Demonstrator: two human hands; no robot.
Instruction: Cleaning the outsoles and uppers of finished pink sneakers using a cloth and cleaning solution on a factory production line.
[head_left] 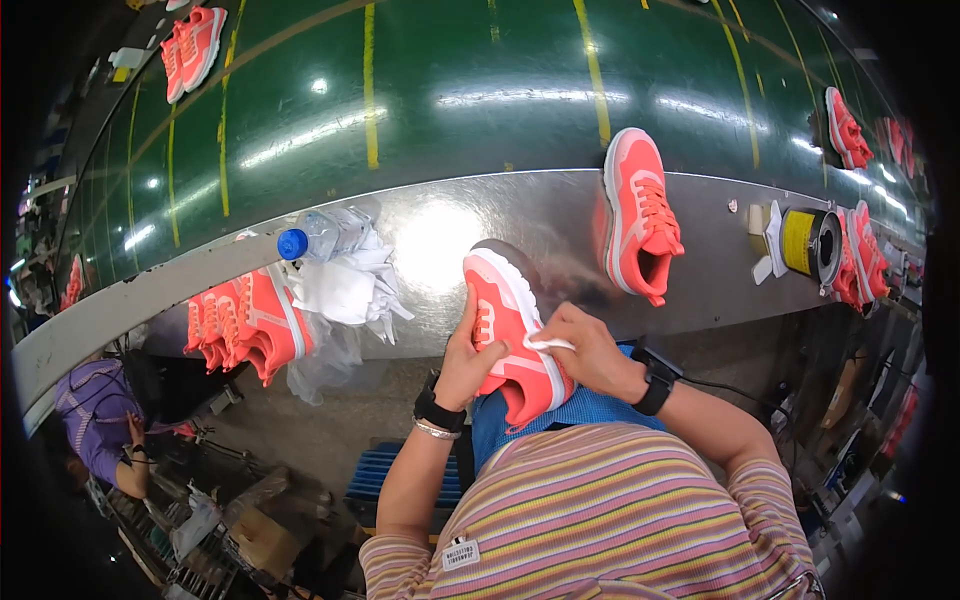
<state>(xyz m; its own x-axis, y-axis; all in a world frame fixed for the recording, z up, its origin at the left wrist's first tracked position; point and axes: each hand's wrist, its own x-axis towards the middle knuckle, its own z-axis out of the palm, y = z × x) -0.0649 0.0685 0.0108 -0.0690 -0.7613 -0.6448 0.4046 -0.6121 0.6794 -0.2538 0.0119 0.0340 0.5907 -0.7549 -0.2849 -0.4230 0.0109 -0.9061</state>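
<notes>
Both my hands work one coral sneaker [512, 335] at the metal ledge's [560, 215] near edge. My left hand [465, 365] grips its side, while my right hand [590, 350] pinches a white wipe [548, 343] against its sole edge.

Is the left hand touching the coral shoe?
Touching. The head view shows the left hand wrapped around the side of the coral shoe, thumb on its upper.
</notes>
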